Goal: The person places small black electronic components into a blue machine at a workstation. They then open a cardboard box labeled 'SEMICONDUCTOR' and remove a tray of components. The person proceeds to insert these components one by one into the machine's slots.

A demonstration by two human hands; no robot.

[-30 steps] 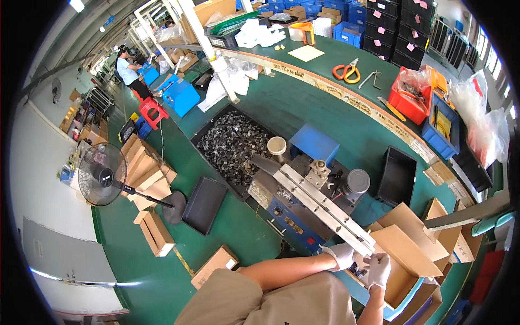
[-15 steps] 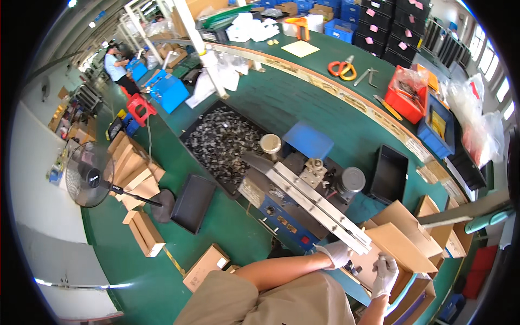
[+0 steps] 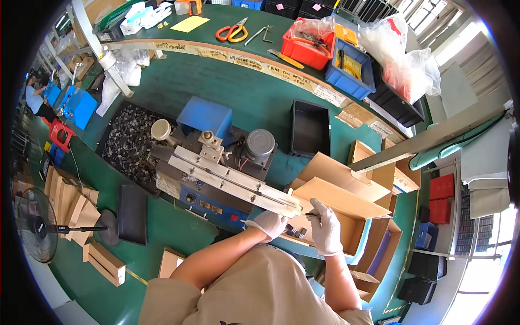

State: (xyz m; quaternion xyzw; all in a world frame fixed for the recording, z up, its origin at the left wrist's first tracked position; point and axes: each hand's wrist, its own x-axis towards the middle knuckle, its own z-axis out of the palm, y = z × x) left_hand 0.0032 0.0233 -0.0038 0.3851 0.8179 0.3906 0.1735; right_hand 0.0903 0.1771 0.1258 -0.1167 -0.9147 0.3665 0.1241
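My right hand [image 3: 326, 232], in a white glove, is closed with thumb and fingers pinching a small dark part [image 3: 311, 215] just beyond the rail's end. My left hand [image 3: 269, 224], also gloved, sits under the near end of a pale metal rail [image 3: 238, 186]; the rail hides its fingers. The rail slopes from a blue machine [image 3: 208, 203] with a round-topped metal cylinder [image 3: 260, 143]. Several small dark pieces [image 3: 295, 232] lie in the open cardboard box [image 3: 346, 232] between and below my hands. At the rail's far end is a black tray [image 3: 103, 145] heaped with small dark parts.
A black tray [image 3: 310, 129] stands right of the machine, near cardboard boxes [image 3: 379, 249]. On the raised shelf are orange-handled scissors [image 3: 232, 32], a red bin [image 3: 307, 46] and a blue bin [image 3: 349, 70]. A fan [image 3: 38, 225] stands at left; a metal post [image 3: 433, 142] slants in at right.
The view has swung right, shifting the scene left. My right hand has risen beside the rail's end, and a small dark part now shows in its fingers. My left hand stays under the rail.
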